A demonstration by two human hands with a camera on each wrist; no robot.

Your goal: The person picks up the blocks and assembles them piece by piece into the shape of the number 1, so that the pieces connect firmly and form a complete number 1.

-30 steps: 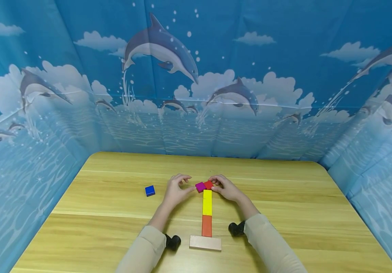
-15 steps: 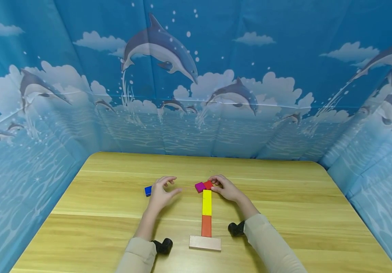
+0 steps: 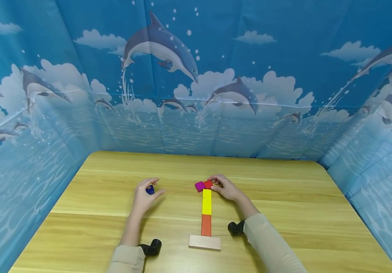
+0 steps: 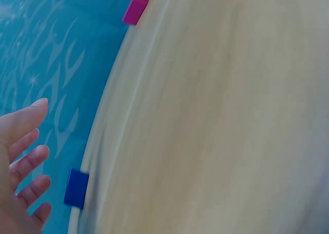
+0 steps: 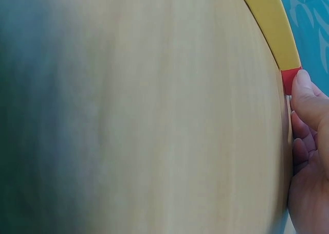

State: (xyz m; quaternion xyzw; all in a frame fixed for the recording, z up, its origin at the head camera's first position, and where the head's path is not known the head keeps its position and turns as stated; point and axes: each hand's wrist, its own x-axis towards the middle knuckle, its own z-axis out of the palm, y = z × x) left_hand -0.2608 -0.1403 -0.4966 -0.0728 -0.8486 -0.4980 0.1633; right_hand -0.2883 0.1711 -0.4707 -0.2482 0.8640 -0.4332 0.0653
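My left hand [image 3: 143, 198] is spread around a small blue block [image 3: 151, 190], thumb and fingers apart. In the left wrist view the blue block [image 4: 76, 189] stands on the table just beyond the fingertips. My right hand [image 3: 228, 189] pinches a small red block [image 3: 208, 184] between thumb and fingers. That block sits at the far end of a yellow block [image 3: 207, 201], its left side against a tilted magenta block [image 3: 200, 186]. The right wrist view shows the thumb on the red block [image 5: 289, 81], at the end of the yellow one.
Nearer to me, an orange-red block [image 3: 206, 225] continues the line from the yellow one, ending at a pale wooden block [image 3: 204, 242] laid crosswise. Black wrist cameras [image 3: 152, 247] stick out below both sleeves. A dolphin-print curtain [image 3: 196, 129] hangs behind the wooden table [image 3: 301, 212].
My left hand has moved left, away from the magenta block and over to the blue block. The right hand keeps its place at the red block.
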